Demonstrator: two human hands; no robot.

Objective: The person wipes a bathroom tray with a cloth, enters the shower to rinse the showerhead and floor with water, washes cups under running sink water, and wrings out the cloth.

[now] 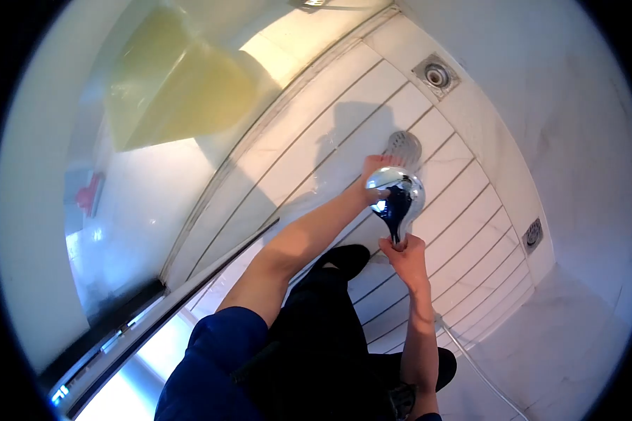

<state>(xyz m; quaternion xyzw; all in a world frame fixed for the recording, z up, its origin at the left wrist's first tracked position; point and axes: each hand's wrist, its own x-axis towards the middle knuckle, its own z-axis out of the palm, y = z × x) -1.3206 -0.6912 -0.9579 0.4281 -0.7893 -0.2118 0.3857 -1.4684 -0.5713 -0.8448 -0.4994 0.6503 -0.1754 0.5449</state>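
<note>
Right hand (406,257) wrapped round narrow end of chrome showerhead (402,184), back up, prob so spray aims down; just past that grip, left hand (373,168) pinching perforated drain cover (405,144)

We find the shower head (400,195) in our right hand (409,258); the hose (470,359) lies near right, one drain (437,76) far, a second drain (533,236) right.

Shiny chrome shower head (404,196) near a perforated, seemingly metal disc (405,145).
</note>
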